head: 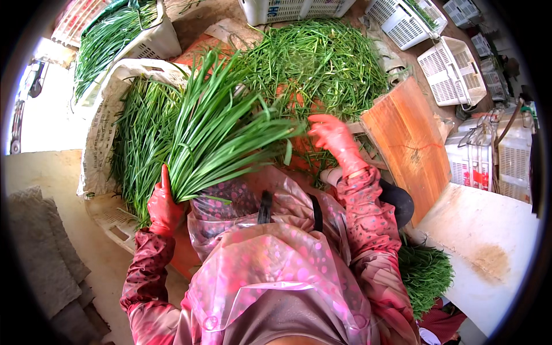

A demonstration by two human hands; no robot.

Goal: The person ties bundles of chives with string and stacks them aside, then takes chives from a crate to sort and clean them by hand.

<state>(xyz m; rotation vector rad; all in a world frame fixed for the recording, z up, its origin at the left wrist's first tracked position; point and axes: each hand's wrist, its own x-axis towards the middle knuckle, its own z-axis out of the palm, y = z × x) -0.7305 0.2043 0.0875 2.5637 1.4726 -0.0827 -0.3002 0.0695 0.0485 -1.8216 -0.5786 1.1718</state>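
In a red rubber glove, my left hand grips a bunch of long green leaf stalks, likely garlic chives, by one end. The leaves fan out up and to the right above my lap. Directly left of the bunch, a white plastic crate lined with a woven sack holds more of the same stalks. My right hand, gloved alike, is raised near the loose leaf tips with its fingers apart and nothing in them. Beyond both hands lies a heap of loose, scattered green leaves.
A second crate of greens stands at the upper left. An orange-brown wooden board leans at my right, beside a white slab. Several white crates stand at the upper right. Another bundle of greens lies by my right elbow.
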